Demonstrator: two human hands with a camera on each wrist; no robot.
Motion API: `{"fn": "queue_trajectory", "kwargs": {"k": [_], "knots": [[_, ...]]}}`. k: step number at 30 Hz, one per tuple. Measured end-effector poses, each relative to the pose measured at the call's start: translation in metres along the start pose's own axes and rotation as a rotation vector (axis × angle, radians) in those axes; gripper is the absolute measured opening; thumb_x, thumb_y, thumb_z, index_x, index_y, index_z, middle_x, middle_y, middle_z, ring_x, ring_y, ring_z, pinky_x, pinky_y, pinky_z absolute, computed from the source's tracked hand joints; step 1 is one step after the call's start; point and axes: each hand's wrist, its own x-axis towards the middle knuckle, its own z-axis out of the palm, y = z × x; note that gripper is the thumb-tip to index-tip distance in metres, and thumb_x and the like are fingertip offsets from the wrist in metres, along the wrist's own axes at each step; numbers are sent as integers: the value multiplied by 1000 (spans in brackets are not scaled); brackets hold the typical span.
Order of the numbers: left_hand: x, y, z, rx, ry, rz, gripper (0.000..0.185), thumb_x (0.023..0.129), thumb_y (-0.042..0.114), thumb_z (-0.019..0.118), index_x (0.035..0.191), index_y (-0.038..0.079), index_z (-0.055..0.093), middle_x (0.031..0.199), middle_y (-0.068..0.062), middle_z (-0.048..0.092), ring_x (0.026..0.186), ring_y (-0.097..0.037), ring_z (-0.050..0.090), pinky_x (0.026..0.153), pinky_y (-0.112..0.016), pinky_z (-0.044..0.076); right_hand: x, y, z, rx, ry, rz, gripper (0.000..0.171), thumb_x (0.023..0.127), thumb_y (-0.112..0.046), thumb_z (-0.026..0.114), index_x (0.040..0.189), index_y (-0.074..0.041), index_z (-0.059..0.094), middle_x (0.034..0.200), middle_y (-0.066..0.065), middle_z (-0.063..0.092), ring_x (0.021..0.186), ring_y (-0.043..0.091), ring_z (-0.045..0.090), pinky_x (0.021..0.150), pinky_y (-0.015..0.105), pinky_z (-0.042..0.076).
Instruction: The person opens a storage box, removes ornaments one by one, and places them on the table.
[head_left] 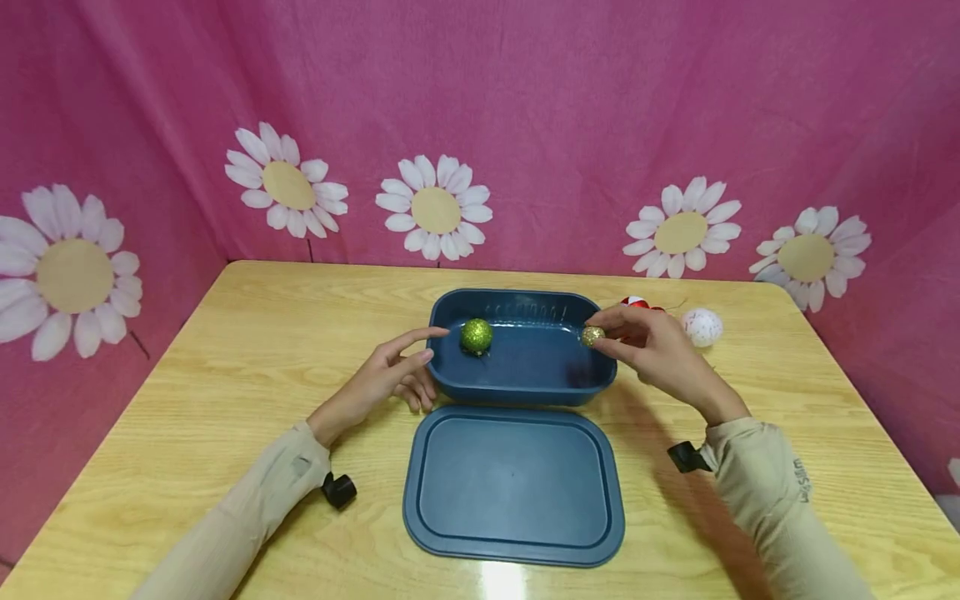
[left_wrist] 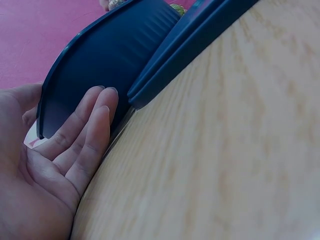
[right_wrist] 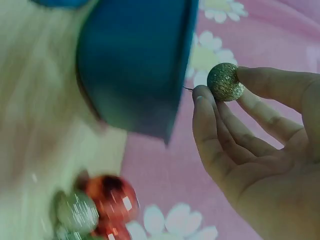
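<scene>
The right hand [head_left: 663, 350] pinches a small gold glitter bauble [right_wrist: 225, 81] between thumb and fingertips, right at the right rim of a dark blue box [head_left: 517, 395]. Inside that box, toward the left, lies a green glitter bauble [head_left: 476, 335]. At the box's left end is the left hand [head_left: 386, 375]. Its index finger reaches over the rim, while the other fingers extend along the outer wall in the left wrist view. A flat dark blue lid [head_left: 513, 483] lies just in front of the box.
Right of the box sit a white speckled bauble [head_left: 702, 327] and shiny red baubles [right_wrist: 112, 197], partly behind the right hand in the head view. A silvery-green bauble [right_wrist: 77, 212] appears beside the red ones. Behind the wooden table [head_left: 300, 333] hangs a pink flowered cloth [head_left: 540, 125].
</scene>
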Motion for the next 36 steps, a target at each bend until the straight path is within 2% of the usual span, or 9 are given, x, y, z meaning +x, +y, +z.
{"fn": "queue_trajectory", "kwargs": {"k": [4,8,13,18,25,32,36], "knots": [[0,-1,0,0,-2,2,43,108,25,46,151,19,43,81,-26,68,64,-31,70,56,-39,59,-3,5,-19,-56,72,35,27,91,-20,75,117,-12,71,109,7,71,85,18,69,70,22,55],[1,-1,-1,4,-5,9,44,108,26,46,151,21,43,82,-25,69,64,-30,70,57,-39,59,-6,15,-41,-155,151,60,26,91,-23,75,114,-11,71,110,6,72,88,14,69,73,15,52],[1,-1,-1,-1,-9,10,44,108,26,46,151,19,42,82,-26,68,64,-31,70,57,-40,59,-12,31,-60,-267,203,103,29,91,-29,74,112,-9,70,107,10,73,90,22,69,69,16,50],[1,-2,-1,4,-13,8,45,108,25,46,152,17,40,82,-26,68,64,-32,70,58,-41,60,-15,44,-67,-311,199,107,27,92,-25,74,111,-6,70,105,15,73,92,30,70,66,19,50],[0,-2,0,4,-17,6,44,108,26,46,151,19,42,82,-27,68,64,-32,70,58,-41,60,-15,58,-62,-318,159,72,22,92,-13,73,108,1,67,101,22,71,88,36,71,63,22,52],[0,-2,0,15,-15,8,44,108,25,45,151,19,42,82,-28,68,65,-33,70,58,-42,60,-11,62,-56,-353,73,106,21,93,-14,72,107,0,67,101,20,72,88,35,72,73,45,58],[0,-2,0,12,-17,15,43,108,24,45,151,19,42,82,-27,68,64,-32,70,58,-41,60,-9,65,-54,-364,44,103,21,90,-11,73,106,2,67,99,19,72,88,34,71,78,51,56]]}}
